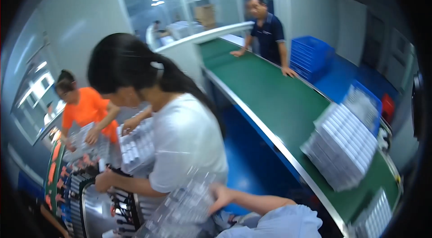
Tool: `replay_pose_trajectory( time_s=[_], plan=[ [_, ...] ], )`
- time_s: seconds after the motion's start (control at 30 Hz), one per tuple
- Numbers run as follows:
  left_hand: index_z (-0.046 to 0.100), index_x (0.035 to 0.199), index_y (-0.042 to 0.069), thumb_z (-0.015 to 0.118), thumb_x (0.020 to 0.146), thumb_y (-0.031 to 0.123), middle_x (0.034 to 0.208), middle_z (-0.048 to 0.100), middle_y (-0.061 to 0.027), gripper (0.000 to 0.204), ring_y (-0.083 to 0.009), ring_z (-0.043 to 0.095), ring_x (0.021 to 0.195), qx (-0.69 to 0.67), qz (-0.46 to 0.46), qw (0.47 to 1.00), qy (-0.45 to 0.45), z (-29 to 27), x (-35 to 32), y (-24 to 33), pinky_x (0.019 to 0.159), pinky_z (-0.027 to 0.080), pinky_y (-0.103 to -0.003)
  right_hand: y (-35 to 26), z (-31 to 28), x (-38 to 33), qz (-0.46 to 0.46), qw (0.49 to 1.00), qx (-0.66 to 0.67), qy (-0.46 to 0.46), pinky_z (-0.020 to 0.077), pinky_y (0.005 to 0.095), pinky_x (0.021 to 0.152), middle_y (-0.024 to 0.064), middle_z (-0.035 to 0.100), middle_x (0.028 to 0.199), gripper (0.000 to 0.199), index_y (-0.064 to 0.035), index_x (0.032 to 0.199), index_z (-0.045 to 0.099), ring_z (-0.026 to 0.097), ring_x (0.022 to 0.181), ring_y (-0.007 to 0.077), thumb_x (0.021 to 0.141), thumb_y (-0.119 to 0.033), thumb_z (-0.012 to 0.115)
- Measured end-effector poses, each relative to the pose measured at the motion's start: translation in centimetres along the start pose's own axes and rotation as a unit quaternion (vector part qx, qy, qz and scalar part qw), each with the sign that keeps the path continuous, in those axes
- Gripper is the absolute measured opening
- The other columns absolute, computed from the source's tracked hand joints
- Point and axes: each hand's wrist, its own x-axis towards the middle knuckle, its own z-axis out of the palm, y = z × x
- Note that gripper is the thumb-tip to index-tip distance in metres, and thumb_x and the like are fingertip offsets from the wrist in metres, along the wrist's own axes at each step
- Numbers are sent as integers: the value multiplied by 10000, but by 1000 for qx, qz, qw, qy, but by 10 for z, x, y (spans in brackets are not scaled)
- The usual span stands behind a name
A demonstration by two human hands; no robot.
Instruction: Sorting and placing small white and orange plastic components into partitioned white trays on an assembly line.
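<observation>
The right hand (219, 198) grips the right edge of a clear moulded plastic tray (182, 204) (blurred here) near a co-worker in a white short-sleeved shirt (191, 143); the left hand is out of view, so I cannot tell its state.

No lettering readable. Pale chest mark (267, 32) on dark shirt (270, 42), beside green belt (270, 92): too small, blurred.

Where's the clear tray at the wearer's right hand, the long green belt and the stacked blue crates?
Clear tray (183, 205): head view, its blurred middle.
Long green belt (265, 87): head view, its bare surface.
Stacked blue crates (305, 58): head view, their ribbed side.
</observation>
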Motion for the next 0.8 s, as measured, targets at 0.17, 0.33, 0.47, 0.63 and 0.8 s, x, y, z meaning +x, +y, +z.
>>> replay_pose_trajectory(
  time_s=[0.17, 0.33, 0.47, 0.63, 0.8],
  plan=[
    [457, 1155, -2, 465, 932, 300, 955, 613, -196, 376, -276, 616, 800, -127, 38, 983, -130, 45, 22, 22, 665, 493, -352, -10, -81, -83, -188, 892, 212, 351, 483, 305, 609, 43, 581, 732, 265, -38, 886, 552, 570, 654, 148, 696, -130, 711],
    [438, 1174, 2, 473, 930, 311, 962, 613, -189, 395, -256, 622, 795, -250, 51, 942, -220, 124, 14, 54, 665, 500, -338, -13, -159, -140, -163, 734, 248, 610, 493, 368, 615, 46, 507, 640, 149, -85, 782, 506, 431, 500, 123, 831, -198, 590],
    [345, 1239, 3, 563, 892, 298, 1032, 587, -205, 505, -256, 619, 800, -335, 4, 889, -311, 178, -7, 93, 705, 519, -328, -24, -241, -121, -184, 691, 216, 665, 487, 352, 595, 82, 529, 739, 324, -37, 830, 503, 490, 575, 151, 820, -324, 653],
    [399, 1203, 28, 452, 952, 192, 985, 598, -159, 304, -220, 618, 768, -329, -138, 810, -466, 301, -56, 125, 706, 515, -315, 49, -349, -193, 40, 674, 21, 737, 415, 310, 719, 59, 499, 852, 580, 24, 1040, 509, 482, 816, 175, 768, -457, 684],
    [528, 1053, 20, 478, 928, 167, 883, 603, -128, 200, -232, 616, 752, -246, -237, 779, -525, 446, -106, 127, 642, 511, -307, 76, -250, -321, 171, 866, -228, 411, 475, 314, 690, 82, 630, 808, 343, 9, 939, 596, 584, 784, 150, 856, -324, 586]
  ],
)
